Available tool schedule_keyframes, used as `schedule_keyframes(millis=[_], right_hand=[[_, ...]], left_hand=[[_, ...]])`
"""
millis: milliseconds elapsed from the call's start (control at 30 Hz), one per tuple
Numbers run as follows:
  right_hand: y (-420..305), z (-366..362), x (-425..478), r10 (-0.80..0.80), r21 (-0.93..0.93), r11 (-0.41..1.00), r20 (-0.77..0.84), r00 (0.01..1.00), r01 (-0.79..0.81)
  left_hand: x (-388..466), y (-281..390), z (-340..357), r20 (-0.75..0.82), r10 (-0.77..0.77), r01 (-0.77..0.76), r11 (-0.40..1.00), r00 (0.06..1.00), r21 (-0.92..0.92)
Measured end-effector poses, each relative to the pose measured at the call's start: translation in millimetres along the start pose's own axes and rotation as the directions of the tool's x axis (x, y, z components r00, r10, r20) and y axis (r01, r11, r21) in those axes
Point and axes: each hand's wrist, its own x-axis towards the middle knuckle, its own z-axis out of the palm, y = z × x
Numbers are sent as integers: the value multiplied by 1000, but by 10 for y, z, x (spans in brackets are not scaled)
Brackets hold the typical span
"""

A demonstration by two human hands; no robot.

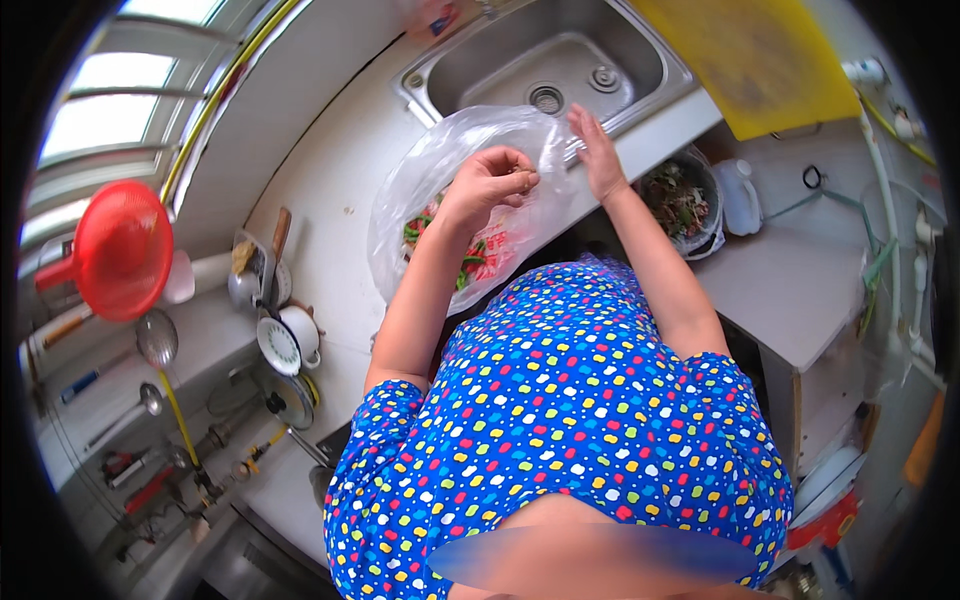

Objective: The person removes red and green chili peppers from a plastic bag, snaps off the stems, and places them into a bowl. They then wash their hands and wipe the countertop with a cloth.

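A clear plastic bag (pixel 409 180) with red printing lies spread on the counter in front of me. Green and red chopped pieces (pixel 474 259), like cut peppers, show inside it. Over the bag, my left hand (pixel 487 184) has its fingertips pinched around a small brownish piece (pixel 520 171), too small to identify. To its right my right hand (pixel 598 157) is raised with fingers extended and nothing in it. It is beside the bag's right edge, near the front rim of the steel sink (pixel 675 75); whether it touches the bag I cannot tell.
Below the counter edge at right, a lined bin (pixel 679 199) holds vegetable scraps beside a translucent plastic jug (pixel 739 196). A yellow board (pixel 757 67) stands right of the sink. At left are a red strainer (pixel 124 251), a white enamel mug (pixel 300 334) and hanging ladles.
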Motion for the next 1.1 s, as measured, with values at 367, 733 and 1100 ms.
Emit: schedule_keyframes(millis=[367, 733, 1100], right_hand=[[947, 193, -417, -181, 263, 947, -47, 982, 187], [477, 414, -554, -141, -47, 989, -81, 987, 138], [358, 247, -369, -340, -318, 905, -146, 929, 281]], left_hand=[[1495, -304, 1478, 309, 19, -162, 882, 951, 443], [1871, -587, 2137, 498, 216, -542, 282, 840, 791], [900, -5, 1406, 514, 550, -722, 267, 658, 638]])
